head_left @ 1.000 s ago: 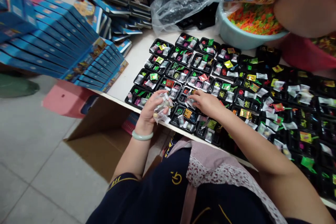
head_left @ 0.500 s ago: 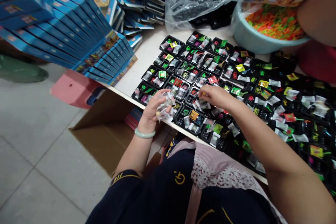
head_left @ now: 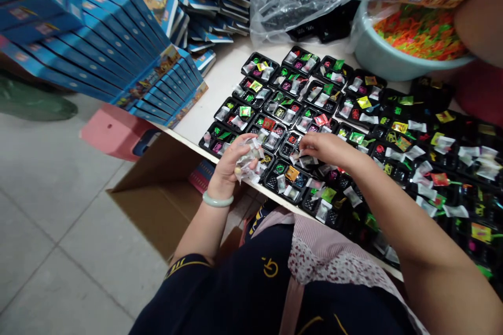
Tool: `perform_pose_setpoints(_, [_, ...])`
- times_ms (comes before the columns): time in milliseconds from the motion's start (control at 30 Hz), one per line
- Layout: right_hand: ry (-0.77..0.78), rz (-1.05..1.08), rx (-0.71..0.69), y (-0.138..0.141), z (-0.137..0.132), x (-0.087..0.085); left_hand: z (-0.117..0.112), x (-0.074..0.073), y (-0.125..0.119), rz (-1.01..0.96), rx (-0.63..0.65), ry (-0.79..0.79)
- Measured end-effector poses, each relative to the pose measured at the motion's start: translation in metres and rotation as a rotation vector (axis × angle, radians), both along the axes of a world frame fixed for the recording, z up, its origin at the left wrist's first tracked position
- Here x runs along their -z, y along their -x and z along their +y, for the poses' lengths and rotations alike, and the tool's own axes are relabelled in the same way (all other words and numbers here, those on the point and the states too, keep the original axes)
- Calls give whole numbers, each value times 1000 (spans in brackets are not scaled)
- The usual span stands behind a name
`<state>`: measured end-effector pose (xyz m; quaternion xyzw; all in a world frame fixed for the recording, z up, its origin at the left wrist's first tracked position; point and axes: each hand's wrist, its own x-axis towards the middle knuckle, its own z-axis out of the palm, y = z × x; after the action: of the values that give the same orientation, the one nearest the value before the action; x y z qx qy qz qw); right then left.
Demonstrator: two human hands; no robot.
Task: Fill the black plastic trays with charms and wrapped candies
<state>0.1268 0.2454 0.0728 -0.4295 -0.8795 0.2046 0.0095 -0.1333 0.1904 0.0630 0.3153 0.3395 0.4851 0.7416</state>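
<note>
My left hand, a pale green bangle on its wrist, is cupped at the table's front edge. Its fingers curl around several small candies in clear wrappers. To the right, my right hand reaches down over a black compartment tray, thumb and fingers pressed together. A clear wrapped packet lies right at its fingertips; whether they grip it cannot be made out. Just in front is another black tray with an orange sachet, white-wrapped pieces and a green plastic bit.
Rows of filled black trays cover the table. Blue boxes are stacked at left, above a pink stool and an open cardboard carton. A light blue basin of orange and green pieces stands back right, beside clear plastic sheeting.
My right hand has lowered slightly, bringing its fingertips down to the wrapped packet over the tray. My left hand stays in place with its candies. The whole view has shifted a little.
</note>
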Motion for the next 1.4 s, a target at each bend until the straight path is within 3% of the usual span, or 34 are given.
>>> perform_pose_setpoints(167, [-60, 18, -22, 20, 8, -9, 1, 0, 1, 3, -9, 4])
perform_pose_setpoints(333, [-109, -18, -132, 43, 14, 3, 0, 1, 1, 3, -23, -4])
perform_pose_setpoints(533, [-72, 68, -47, 25, 4, 5, -1, 3, 7, 12, -36, -8])
perform_pose_setpoints(767, [-26, -15, -120, 17, -17, 11, 5, 7, 1, 8, 17, -17])
perform_pose_setpoints(967, [151, 314, -72, 7, -8, 12, 0, 9, 0, 24, 47, -24])
perform_pose_setpoints(1100, [190, 604, 150, -21, -24, -8, -5, 9, -1, 22, 81, -31])
perform_pose_setpoints(1233, [161, 695, 508, -66, -76, -25, -8, 6, -13, 19, 171, -52])
perform_pose_setpoints(1400, [145, 631, 793, -114, -148, -20, -7, -1, -38, 13, 235, -54])
